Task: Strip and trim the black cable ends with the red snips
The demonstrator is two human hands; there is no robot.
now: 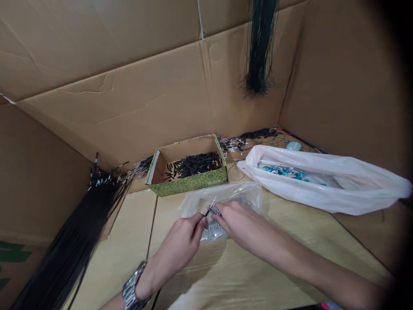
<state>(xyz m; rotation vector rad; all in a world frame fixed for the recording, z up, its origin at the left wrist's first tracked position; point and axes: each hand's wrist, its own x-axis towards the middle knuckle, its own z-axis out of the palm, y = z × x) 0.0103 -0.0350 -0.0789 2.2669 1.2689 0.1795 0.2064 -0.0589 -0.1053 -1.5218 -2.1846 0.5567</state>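
Over a clear plastic bag (254,193), my two hands meet in the middle of the view. My left hand (182,237), with a metal watch (134,288) on its wrist, pinches a thin black cable (207,212). A pale, thin end of that cable points up and away. My right hand (235,217) is closed on a small grey piece (214,210) right at the cable's end; its exact kind is too small to tell. Printed letters show on the bag beneath my fingers.
A green-sided open box (187,188) holds many short black sleeves. To its right lies a white bag (342,202) with blue and white scraps. A long bundle of black cables (74,228) runs down the left. Dark strands (263,47) hang before the cardboard wall (145,86).
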